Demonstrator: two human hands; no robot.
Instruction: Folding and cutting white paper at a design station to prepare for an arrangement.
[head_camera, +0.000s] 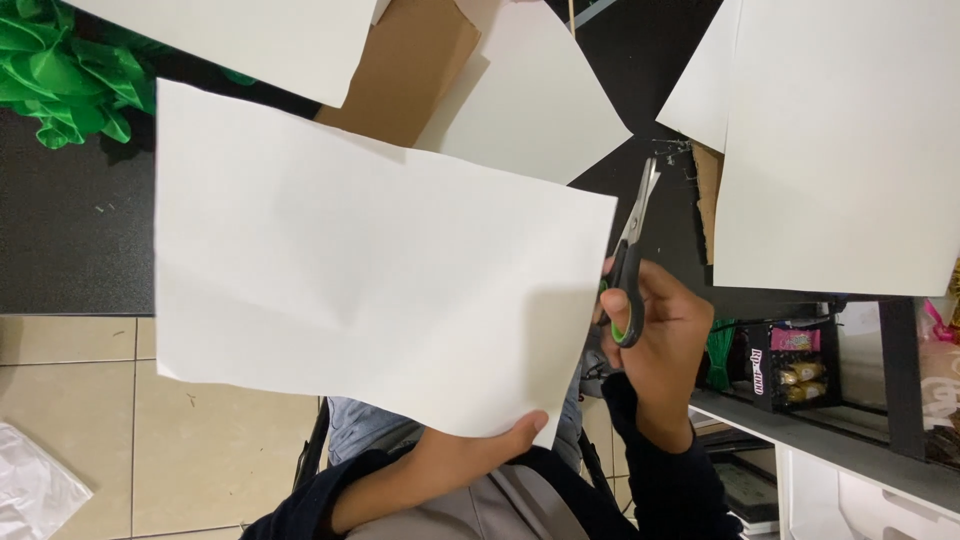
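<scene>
A: Scissors (632, 262) are gripped in the right hand (652, 340), fingers closed through the black-and-green handles. Blades are pointed up and away, only slightly parted, tips seen just past the right edge of the white sheet (380, 280).

B: Sheet status?

A: It is held up in front of the camera, tilted, right side lower. The near bottom edge is pinched by the left hand (490, 440); a thumb is seen on the front face, the other fingers are hidden behind the paper (grip is closed on the sheet). Scissors are placed just beside the sheet's right edge; whether the blades are touching paper cannot be told.

B: Surroundings?

A: A black tabletop (70, 230) is seen beneath, with more white sheets (840, 150) laid on it and a brown cardboard piece (410, 70) between them. Green leafy decoration (65, 75) is found at the top left corner. Beige floor tiles (120, 430) are visible lower left, a shelf with small packets (795, 365) lower right.
</scene>
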